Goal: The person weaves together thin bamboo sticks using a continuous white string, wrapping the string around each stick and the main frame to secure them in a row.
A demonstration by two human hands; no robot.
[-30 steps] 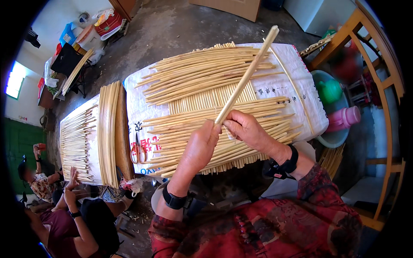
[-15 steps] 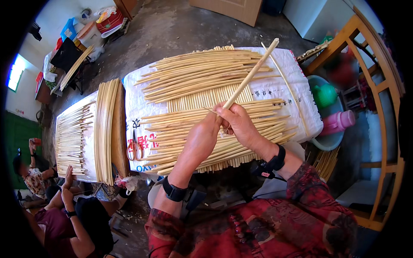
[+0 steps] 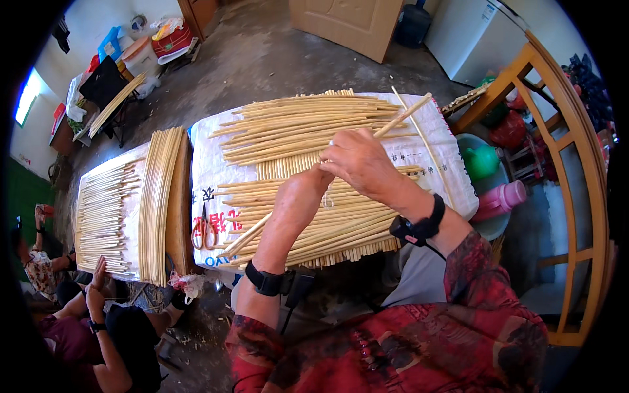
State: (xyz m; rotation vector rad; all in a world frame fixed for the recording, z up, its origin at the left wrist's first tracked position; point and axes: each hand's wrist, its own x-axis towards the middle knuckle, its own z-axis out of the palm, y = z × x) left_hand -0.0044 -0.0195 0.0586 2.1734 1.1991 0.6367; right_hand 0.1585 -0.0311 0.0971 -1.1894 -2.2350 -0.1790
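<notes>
A long, pale, peeled stalk (image 3: 403,116) runs slantwise under both my hands, over rows of similar stalks. My left hand (image 3: 298,200) is closed round its middle, with the lower end (image 3: 249,236) showing beyond my wrist. My right hand (image 3: 363,164) bends over the stalk, its fingertips pinched together against my left fingertips. What the right fingers pinch is hidden. A bit of pale thread (image 3: 329,200) hangs below the fingers. Beneath lie a far bundle of stalks (image 3: 295,131), a near bundle (image 3: 347,226) and a strip of closely laid stalks (image 3: 282,169).
White printed sacking (image 3: 206,154) covers the table. Scissors (image 3: 204,229) lie at its left edge. One thin stalk (image 3: 426,141) lies at the right. A basin (image 3: 501,223) with a pink jug (image 3: 504,198) stands beyond. At left, another person's hand (image 3: 97,272) is beside more stalks (image 3: 108,216).
The stalk has dropped from a raised slant to lie lower over the bundles. My right hand has turned over, back upward, and covers part of it. My head view has shifted slightly.
</notes>
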